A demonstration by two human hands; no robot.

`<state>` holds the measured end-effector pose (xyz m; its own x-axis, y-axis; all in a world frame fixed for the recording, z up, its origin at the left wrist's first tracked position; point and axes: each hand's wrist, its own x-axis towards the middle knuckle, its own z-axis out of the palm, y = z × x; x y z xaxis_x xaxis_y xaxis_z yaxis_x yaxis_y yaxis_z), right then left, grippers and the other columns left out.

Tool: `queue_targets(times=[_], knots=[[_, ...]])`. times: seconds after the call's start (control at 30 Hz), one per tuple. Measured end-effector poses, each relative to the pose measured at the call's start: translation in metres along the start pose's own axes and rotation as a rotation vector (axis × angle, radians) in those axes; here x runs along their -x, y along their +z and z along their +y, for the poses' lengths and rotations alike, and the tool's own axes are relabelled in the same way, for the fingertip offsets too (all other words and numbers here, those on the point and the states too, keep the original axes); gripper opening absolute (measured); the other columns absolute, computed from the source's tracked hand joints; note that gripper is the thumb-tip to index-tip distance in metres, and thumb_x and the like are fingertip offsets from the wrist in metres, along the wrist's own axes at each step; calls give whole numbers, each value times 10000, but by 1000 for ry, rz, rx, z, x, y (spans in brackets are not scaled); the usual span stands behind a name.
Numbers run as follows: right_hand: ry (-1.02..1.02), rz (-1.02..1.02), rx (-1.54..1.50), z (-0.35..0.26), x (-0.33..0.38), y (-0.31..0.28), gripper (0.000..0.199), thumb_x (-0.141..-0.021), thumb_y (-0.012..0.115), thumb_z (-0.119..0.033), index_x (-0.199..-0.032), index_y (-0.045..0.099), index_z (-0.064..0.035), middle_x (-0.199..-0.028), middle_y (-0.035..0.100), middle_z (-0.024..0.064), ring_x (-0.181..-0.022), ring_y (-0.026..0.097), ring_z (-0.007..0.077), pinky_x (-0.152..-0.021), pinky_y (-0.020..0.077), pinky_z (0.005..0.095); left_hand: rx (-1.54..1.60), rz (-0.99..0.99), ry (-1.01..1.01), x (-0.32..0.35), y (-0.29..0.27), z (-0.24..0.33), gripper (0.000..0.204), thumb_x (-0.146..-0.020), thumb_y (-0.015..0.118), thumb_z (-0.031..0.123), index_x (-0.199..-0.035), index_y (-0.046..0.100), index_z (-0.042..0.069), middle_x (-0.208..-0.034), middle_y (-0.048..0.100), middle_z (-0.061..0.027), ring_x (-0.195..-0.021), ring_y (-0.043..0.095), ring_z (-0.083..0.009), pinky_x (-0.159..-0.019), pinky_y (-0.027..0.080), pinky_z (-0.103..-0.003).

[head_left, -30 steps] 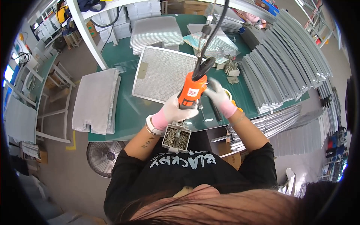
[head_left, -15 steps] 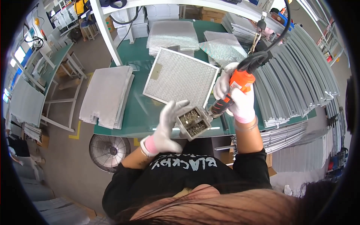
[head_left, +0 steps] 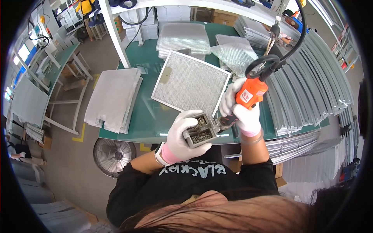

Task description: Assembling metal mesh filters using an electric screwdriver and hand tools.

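My gloved left hand (head_left: 175,136) is closed round a small grey two-compartment box (head_left: 212,126), thumb and fingers along its sides. Small metal fasteners (head_left: 202,137) fill both compartments; their exact kind is too small to tell. In my gloved right hand (head_left: 248,117) is an orange and black corded power tool (head_left: 251,92), tilted with its nose down to the left. That nose meets the box's right side; whether the two are joined I cannot tell. Just beyond the box lies a white-framed mesh filter panel (head_left: 190,83), slanted on the green table.
Left of the panel is a stack of pale sheets (head_left: 112,99). Mesh sheets (head_left: 183,37) lie at the back, below a white shelf beam (head_left: 171,3). Many grey frames (head_left: 311,81) lean on the right. A floor fan (head_left: 115,155) stands below the table's left edge.
My left hand has gone from spread beside the box to wrapped round it. The right hand and the power tool have shifted slightly down; the tool's cord now shows a loop.
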<state>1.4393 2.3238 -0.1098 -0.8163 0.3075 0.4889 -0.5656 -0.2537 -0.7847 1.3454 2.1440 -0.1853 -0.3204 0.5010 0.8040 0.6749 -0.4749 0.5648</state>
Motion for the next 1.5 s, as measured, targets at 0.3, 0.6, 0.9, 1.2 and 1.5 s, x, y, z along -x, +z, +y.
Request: queue_targets(times=[0.3, 0.6, 0.9, 1.2, 1.5], knots=[[-8, 79, 100, 19, 32, 1, 423, -831, 795, -152, -1086, 463, -84, -715, 501, 40, -592, 497, 163, -571, 413, 309, 74, 11, 45, -15, -5, 7, 891, -632, 898, 129, -1378, 418, 43, -1257, 581, -228, -1100, 614, -369, -926, 499, -436], [-31, 130, 67, 17, 33, 0, 417, -834, 772, -143, -1100, 456, -82, -708, 480, 38, -576, 480, 163, -552, 422, 319, 31, -31, 59, -16, -2, 5, 840, -621, 898, 134, -1328, 451, 52, -1252, 586, -246, -1075, 620, -372, -908, 510, -440], [-69, 43, -29, -8, 8, -2, 453, -771, 592, 79, -1198, 480, -20, -814, 550, 80, -688, 562, 181, -626, 502, 334, 37, -28, 62, -12, 0, -1, 789, -621, 889, 134, -1280, 458, 80, -1232, 585, -234, -1071, 611, -378, -909, 502, -445], [46, -15, -39, 6, 7, -18, 494, -746, 508, -23, -1239, 471, -1, -979, 614, 126, -784, 620, 173, -722, 539, 314, 159, 10, -14, -5, 2, -12, 749, -648, 860, 107, -1271, 446, 82, -1251, 565, -224, -1113, 586, -343, -948, 480, -441], [116, 42, 103, 7, 15, -7, 745, -849, 718, -278, -1403, 346, 52, -959, 612, 117, -795, 606, 165, -641, 512, 288, 234, 70, -67, -4, 2, -15, 720, -680, 822, 74, -1269, 408, 72, -1278, 525, -234, -1115, 579, -311, -955, 481, -426]])
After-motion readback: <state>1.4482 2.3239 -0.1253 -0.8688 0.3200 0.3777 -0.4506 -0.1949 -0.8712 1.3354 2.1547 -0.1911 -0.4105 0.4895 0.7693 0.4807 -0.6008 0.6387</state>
